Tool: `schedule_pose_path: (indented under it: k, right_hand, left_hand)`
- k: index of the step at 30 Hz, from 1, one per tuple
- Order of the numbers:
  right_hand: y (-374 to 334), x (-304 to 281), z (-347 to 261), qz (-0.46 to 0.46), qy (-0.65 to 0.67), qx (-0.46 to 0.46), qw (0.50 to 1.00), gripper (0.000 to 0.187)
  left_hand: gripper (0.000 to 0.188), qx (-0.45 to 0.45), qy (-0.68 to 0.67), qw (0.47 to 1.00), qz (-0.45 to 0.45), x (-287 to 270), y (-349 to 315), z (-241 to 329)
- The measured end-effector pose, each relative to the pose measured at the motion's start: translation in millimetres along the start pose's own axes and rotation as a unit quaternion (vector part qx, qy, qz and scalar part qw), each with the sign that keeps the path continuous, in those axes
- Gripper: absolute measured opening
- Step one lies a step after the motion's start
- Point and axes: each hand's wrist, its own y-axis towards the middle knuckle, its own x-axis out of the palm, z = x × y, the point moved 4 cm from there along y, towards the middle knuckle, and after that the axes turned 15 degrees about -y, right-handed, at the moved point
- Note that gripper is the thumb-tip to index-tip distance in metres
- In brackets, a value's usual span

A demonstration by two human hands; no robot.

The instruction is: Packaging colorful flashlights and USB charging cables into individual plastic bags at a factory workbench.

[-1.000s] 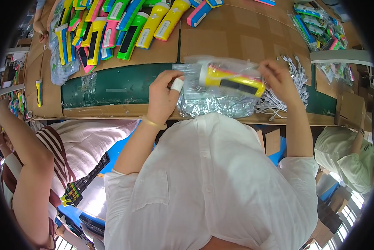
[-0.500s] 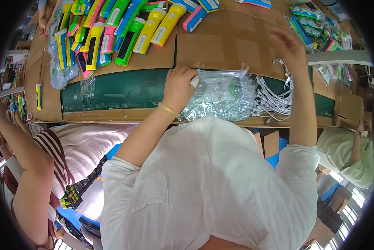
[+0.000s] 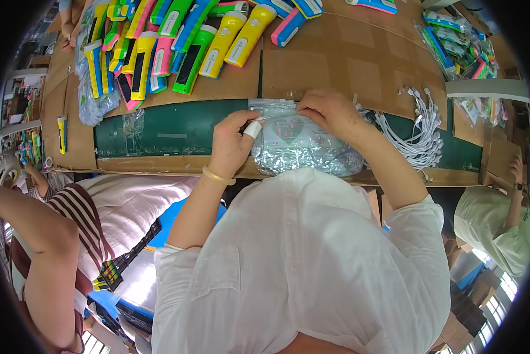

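A stack of clear plastic zip bags (image 3: pixel 303 144) with a printed patch lies at the table's near edge, right in front of me. My left hand (image 3: pixel 230 141), white wrap around its thumb, pinches the bag's upper left edge. At the upper edge, further right, my right hand (image 3: pixel 331 113) has its fingers closed on the plastic; its fingertips are partly hidden. To the right of the bags lies a bundle of white charging cables (image 3: pixel 415 138). Beyond my left hand, colourful flashlights (image 3: pixel 217 50) lie heaped on cardboard.
Cardboard sheets (image 3: pixel 347 56) cover much of the green tabletop (image 3: pixel 176 127). One yellow flashlight (image 3: pixel 62 134) lies alone at the left. Bagged flashlights (image 3: pixel 454 44) sit at the far right behind a grey rail (image 3: pixel 488 88). Other people work on both sides.
My right hand has come in from above the cables at the right to the bag's upper edge. My left hand has moved a little left and nearer to me.
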Motion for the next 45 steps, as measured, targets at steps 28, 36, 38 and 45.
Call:
schedule_pose_path:
  k: [28,36,38,45]
  right_hand:
    - [160.7,-81.5,86.5,0.141,-0.295,0.196,0.925,0.076]
    - [170.4,-84.1,100.1,-0.01,-0.204,0.287,0.936,0.07]
    - [133.8,-86.9,92.1,0.073,-0.078,0.179,0.978,0.064]
    - [7.5,-61.2,-4.4,-0.017,0.362,0.198,0.91,0.059]
  left_hand:
    - [0.028,0.256,0.026,0.942,-0.215,34.8,5.4,42.4]
    - [0.013,0.17,-0.064,0.961,-0.211,31.9,12.5,41.6]
    - [0.01,0.183,-0.061,0.965,-0.177,27.1,11.3,39.5]
    - [0.016,0.184,-0.053,0.969,-0.154,28.1,10.0,37.1]
